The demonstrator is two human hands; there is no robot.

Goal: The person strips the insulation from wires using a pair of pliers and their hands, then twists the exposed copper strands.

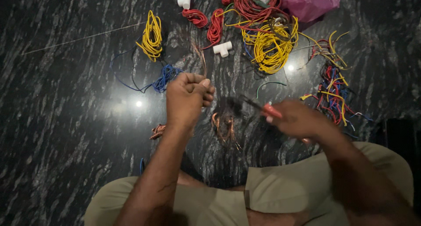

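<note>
Gripping copper strands (199, 55) (left), tool (267, 110) (right): two hands; two white fittings (222, 48).

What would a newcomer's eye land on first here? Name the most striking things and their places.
First, the two hands at centre: the left hand is clenched around thin bare copper strands, and the blurred right hand grips a red-handled tool. Behind them on the dark polished stone floor lie a big tangle of yellow wire, red wire coils and white plastic pipe tees.

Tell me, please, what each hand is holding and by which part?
Left hand: bare copper strands, pinched at their lower end. Right hand: red-handled tool, by its handle; blurred.
</note>
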